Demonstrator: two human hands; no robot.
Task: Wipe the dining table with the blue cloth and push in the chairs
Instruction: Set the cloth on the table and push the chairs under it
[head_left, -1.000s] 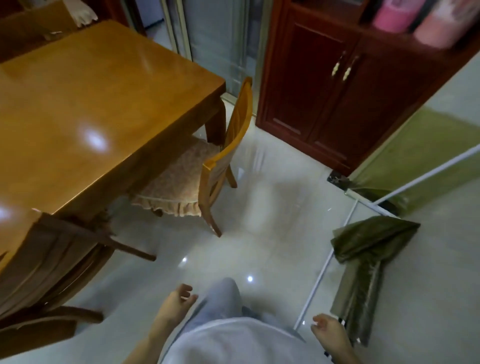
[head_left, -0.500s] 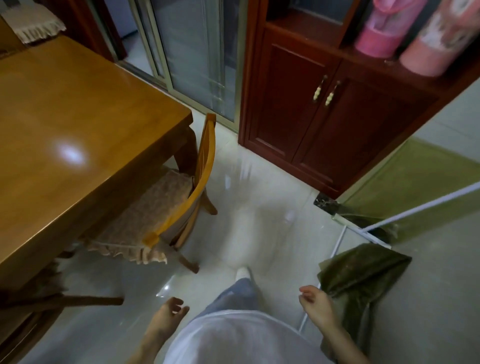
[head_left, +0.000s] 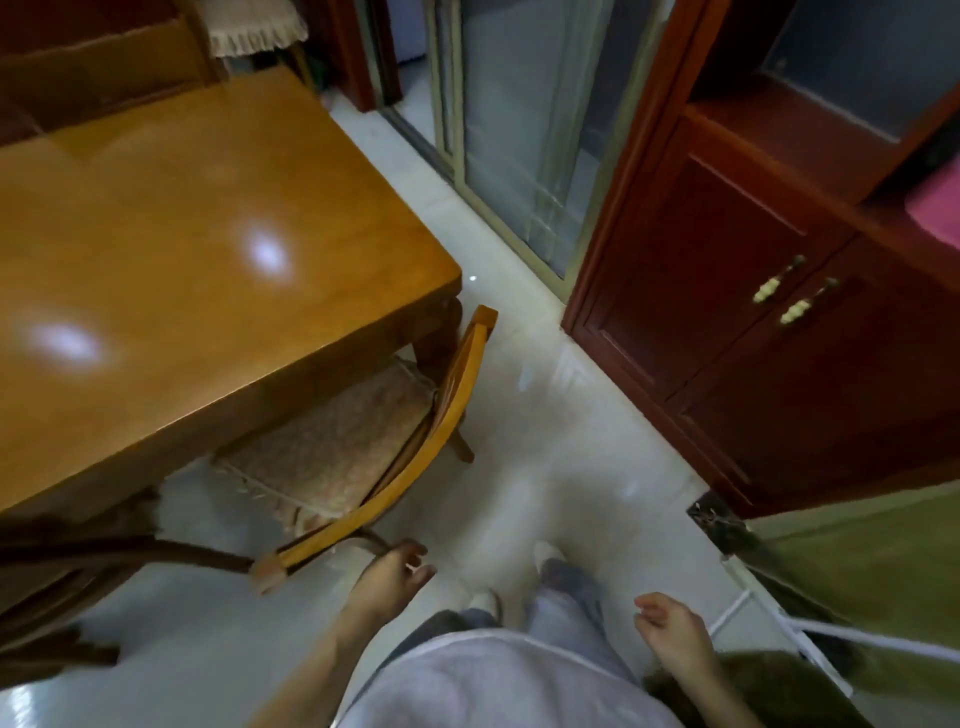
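holds nothing in the left hand or the right hand, fingers loose and apart. shows no blue cloth. looks done wiping the brown wooden table. left to do: pushing in the yellow wooden chair just ahead of the left hand.

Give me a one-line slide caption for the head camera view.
Standing beside the dining table, left hand open near the backrest of a cushioned chair, right hand hanging free.

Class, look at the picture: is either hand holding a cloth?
No, the left hand and the right hand both show loosely curled fingers and hold nothing.
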